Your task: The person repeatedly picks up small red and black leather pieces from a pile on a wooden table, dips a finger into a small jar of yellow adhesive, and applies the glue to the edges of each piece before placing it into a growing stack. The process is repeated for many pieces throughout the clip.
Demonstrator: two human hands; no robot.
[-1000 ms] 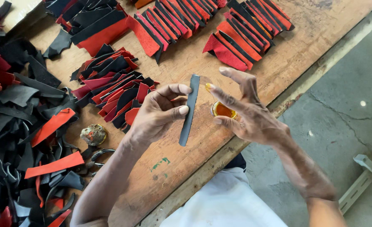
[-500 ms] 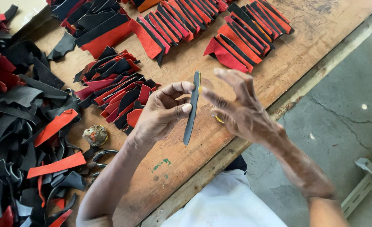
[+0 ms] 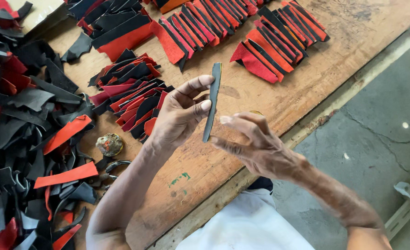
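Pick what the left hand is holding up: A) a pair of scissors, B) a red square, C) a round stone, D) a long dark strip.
D: the left hand pinches a long dark strip between its thumb and fingers, held upright above the wooden table.

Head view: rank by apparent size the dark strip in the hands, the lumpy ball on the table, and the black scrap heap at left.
1. black scrap heap
2. dark strip, though it is nearer the camera
3. lumpy ball
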